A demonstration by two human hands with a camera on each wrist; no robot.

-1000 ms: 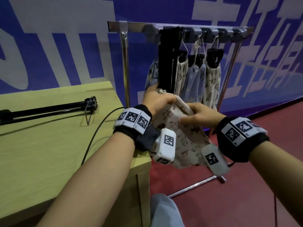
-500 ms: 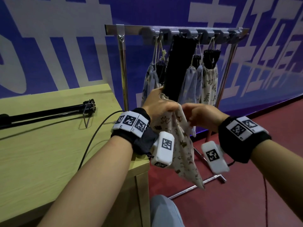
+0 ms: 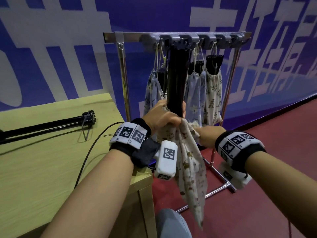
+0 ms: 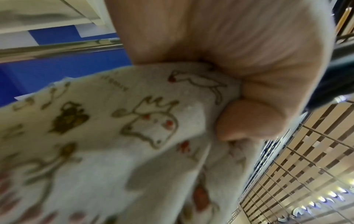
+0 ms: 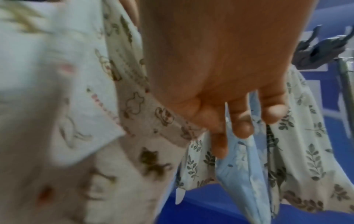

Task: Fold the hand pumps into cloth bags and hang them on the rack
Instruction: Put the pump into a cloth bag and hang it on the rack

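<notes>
A folded black hand pump [image 3: 176, 79] stands upright in front of the rack [image 3: 133, 37]. My left hand [image 3: 164, 115] grips its lower end together with the mouth of a cream animal-print cloth bag [image 3: 190, 165]. In the left wrist view the fist [image 4: 249, 68] bunches that bag's cloth [image 4: 114, 136]. The bag hangs limp below both hands. My right hand [image 3: 207, 136] pinches the bag's rim on the right; the right wrist view shows this hand [image 5: 210, 75] against the print cloth [image 5: 134, 106]. How far the pump reaches into the bag is hidden.
Three filled bags hang from the rack's hooks: a leaf-print one [image 3: 212, 97], a light blue one [image 3: 195, 93] and another [image 3: 152, 93] on the left. A second black pump [image 3: 51, 124] and a black cable [image 3: 89, 152] lie on the wooden table [image 3: 42, 169]. Red floor lies beyond.
The bag went from bunched up between my hands to hanging straight down. My right hand slid lower along its rim, and the pump now stands more upright.
</notes>
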